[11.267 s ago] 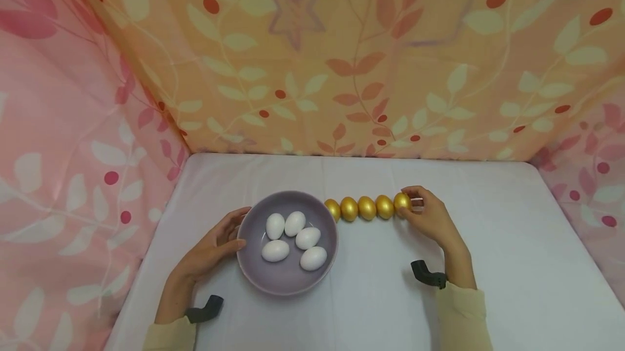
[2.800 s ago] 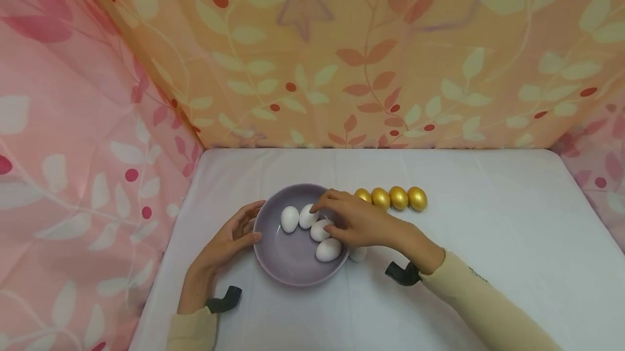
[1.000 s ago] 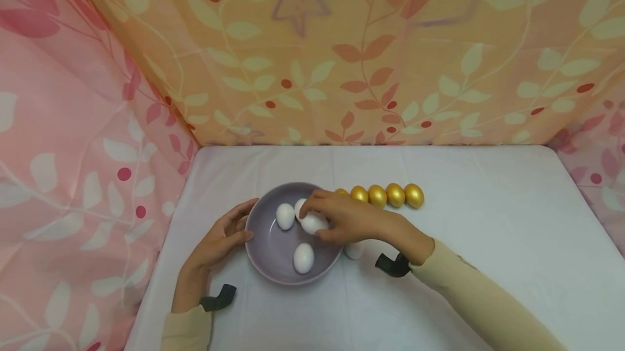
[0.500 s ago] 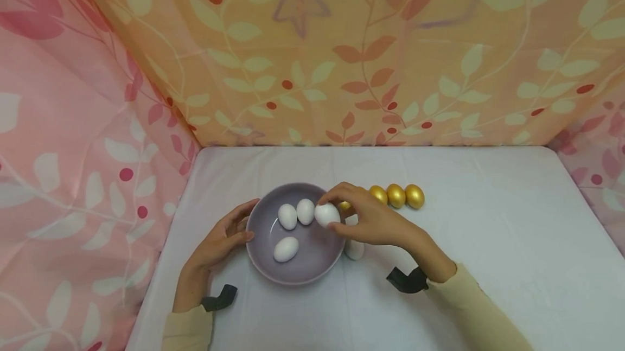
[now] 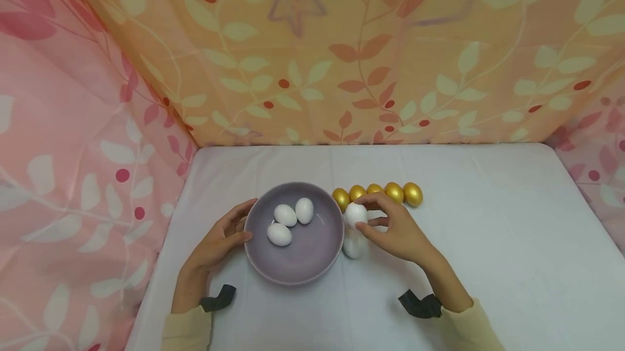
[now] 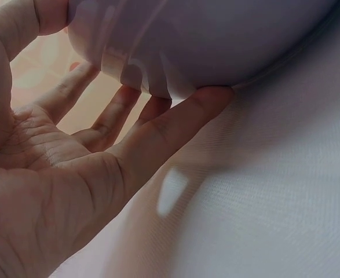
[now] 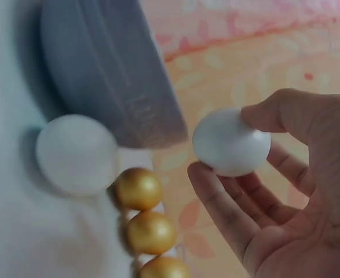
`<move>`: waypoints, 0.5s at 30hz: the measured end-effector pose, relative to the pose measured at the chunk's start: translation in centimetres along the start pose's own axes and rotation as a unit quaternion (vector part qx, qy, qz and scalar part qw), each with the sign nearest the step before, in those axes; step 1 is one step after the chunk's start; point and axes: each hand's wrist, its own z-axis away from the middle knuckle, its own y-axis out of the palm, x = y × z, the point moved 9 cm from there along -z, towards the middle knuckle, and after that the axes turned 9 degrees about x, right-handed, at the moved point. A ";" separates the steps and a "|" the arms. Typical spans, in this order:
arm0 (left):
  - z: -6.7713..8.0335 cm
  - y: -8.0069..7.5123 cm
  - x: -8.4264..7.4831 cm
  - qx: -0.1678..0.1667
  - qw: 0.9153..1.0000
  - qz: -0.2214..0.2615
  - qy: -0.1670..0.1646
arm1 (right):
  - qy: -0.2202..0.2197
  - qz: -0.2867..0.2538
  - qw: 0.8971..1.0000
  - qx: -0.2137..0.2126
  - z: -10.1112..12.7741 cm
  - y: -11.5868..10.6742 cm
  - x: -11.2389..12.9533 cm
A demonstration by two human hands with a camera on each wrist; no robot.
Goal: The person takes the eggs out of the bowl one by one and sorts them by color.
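Observation:
A white egg is pinched between the thumb and fingertips of my right hand, just off the right rim of the purple bowl. The right wrist view shows this egg held above the table. Three white eggs lie inside the bowl. Another white egg rests on the table against the bowl's right side, partly shaded. My left hand touches the bowl's left side from outside; in the left wrist view its extended fingers press their tips on the outer wall.
A row of several golden eggs stands behind the right hand, partly covered by it. The white-covered table backs onto a yellow floral cloth, with a pink floral cloth at the left.
My right hand has lifted a white egg out of the bowl and carried it right, past the rim. The eggs left in the bowl have rolled leftward. The left hand stays on the bowl.

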 end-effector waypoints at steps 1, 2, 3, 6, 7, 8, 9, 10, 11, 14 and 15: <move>0.0 0.0 0.0 0.000 1.000 0.000 -0.002 | 0.008 0.002 1.000 -0.009 0.3 -0.2 -0.4; 0.0 0.0 0.0 0.000 1.000 0.000 -0.003 | 0.015 0.004 1.000 -0.017 0.7 -0.3 -0.8; 0.0 0.0 0.1 0.000 1.000 0.001 -0.004 | 0.022 0.004 0.999 -0.025 1.0 -0.4 -1.2; -0.1 -0.1 0.0 0.001 1.000 -0.003 -0.004 | 0.036 0.007 0.998 -0.043 1.7 -0.5 -2.3; -0.1 -0.1 0.0 0.000 1.000 -0.004 -0.003 | 0.039 0.009 0.998 -0.046 1.8 -0.4 -2.6; 0.0 -0.1 0.0 0.000 1.000 -0.004 -0.002 | 0.041 0.011 0.998 -0.049 2.0 -0.4 -2.9; 0.0 -0.2 -0.1 0.001 1.000 -0.003 -0.001 | 0.045 0.015 0.998 -0.051 2.1 -0.3 -3.1; 0.0 -0.2 -0.1 0.001 1.000 -0.005 0.000 | 0.049 0.018 0.997 -0.052 2.2 -0.2 -3.4; 0.0 -0.1 -0.1 0.003 1.000 -0.003 0.001 | 0.053 0.024 0.997 -0.053 2.4 -0.1 -3.6; -0.1 0.0 0.0 0.007 1.000 0.000 0.000 | 0.066 0.043 0.995 -0.056 2.9 0.2 -4.3; -0.1 0.0 0.0 0.008 1.000 0.000 -0.001 | 0.070 0.049 0.995 -0.057 3.1 0.3 -4.5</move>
